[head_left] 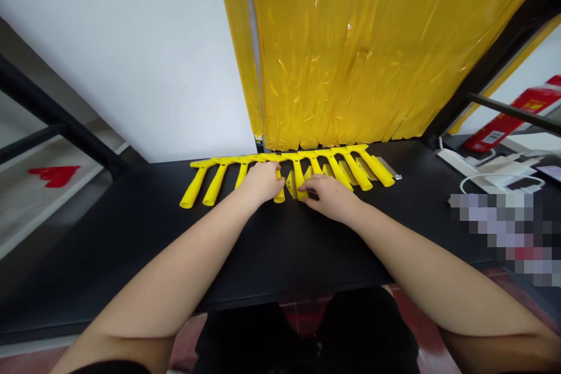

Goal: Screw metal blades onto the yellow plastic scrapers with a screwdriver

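Several yellow T-shaped squeegee-like tools (193,187) lie side by side in a row on the black table, their wide heads toward the back and their round, hollow-ended handles toward me. My left hand (262,181) is closed over one yellow T-shaped tool (279,194) near the middle; its fingertips are partly hidden. Just right of it, my right hand (326,194) has its fingers curled at the handle end of the neighbouring tool (298,172). Between the right-hand tools lie flat, clear-looking pieces with yellow printed labels (290,184); one clear strip (388,167) sticks out at the right end.
The black table (280,257) has dark metal frame posts (79,134) at its sides. Behind it stand a white panel (144,52) and yellow plastic sheeting (342,52). At right are a red package (504,117), white adapters and a cable (495,178).
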The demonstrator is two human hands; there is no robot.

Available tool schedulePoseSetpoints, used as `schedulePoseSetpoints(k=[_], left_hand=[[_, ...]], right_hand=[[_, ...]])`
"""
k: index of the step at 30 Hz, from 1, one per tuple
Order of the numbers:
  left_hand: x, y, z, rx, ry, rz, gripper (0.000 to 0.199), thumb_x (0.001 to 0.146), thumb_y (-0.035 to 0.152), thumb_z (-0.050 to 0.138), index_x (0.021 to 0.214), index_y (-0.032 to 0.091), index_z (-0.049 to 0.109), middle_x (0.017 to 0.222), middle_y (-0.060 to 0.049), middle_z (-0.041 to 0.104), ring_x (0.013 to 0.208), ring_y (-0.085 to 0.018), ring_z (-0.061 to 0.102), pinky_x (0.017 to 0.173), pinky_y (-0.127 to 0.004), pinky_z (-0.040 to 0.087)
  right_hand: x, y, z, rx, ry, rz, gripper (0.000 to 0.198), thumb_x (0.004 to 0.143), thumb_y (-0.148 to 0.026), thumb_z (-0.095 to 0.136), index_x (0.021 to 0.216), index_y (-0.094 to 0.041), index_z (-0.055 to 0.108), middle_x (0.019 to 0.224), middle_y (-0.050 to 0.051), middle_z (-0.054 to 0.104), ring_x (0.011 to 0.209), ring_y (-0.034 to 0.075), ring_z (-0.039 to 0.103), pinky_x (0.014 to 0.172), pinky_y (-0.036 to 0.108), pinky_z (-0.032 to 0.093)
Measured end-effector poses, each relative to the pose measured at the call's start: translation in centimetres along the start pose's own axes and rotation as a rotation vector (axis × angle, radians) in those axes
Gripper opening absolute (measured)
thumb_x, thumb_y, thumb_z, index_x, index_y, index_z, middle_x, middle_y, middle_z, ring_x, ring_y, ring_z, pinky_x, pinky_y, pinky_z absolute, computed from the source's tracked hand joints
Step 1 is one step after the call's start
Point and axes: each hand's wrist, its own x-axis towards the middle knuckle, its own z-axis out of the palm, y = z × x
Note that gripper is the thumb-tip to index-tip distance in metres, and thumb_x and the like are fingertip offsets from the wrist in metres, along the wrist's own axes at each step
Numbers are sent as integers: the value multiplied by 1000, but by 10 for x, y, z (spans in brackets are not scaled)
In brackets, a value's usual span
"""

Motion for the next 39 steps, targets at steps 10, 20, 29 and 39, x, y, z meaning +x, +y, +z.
schedulePoseSetpoints(k=[10, 20, 29, 39], left_hand=[[-7, 14, 1, 96, 45, -88, 29, 95, 35, 69, 118, 19, 76, 116, -13, 76, 111, -33, 72, 100, -40, 58], [-17, 12, 12, 117, 118, -16, 24, 99, 33, 66, 114, 19, 79, 118, -11, 74, 108, -29, 73, 96, -36, 58], [-12, 8, 23, 139, 169, -6, 25, 99, 32, 63, 111, 17, 78, 114, -11, 72, 105, -29, 72, 94, -36, 58], [-8, 4, 12, 177, 193, -22, 27, 101, 28, 51, 106, 18, 76, 109, -11, 75, 103, -29, 73, 95, -38, 57]], right_hand=[[-2, 2, -1, -22, -19, -31, 31, 90, -21, 74, 120, -20, 80, 107, 10, 74, 93, 26, 71, 84, 39, 56], [-6, 3, -1, -47, -26, -44, 33, 92, -27, 72, 125, -21, 78, 111, 10, 72, 100, 27, 71, 90, 41, 57], [-7, 7, -1, -59, -21, -73, 35, 94, -30, 71, 128, -21, 77, 110, 10, 72, 95, 25, 71, 91, 41, 57], [-7, 9, -2, -8, -15, -96, 33, 93, -29, 72, 126, -22, 76, 107, 8, 73, 95, 24, 71, 88, 39, 56]])
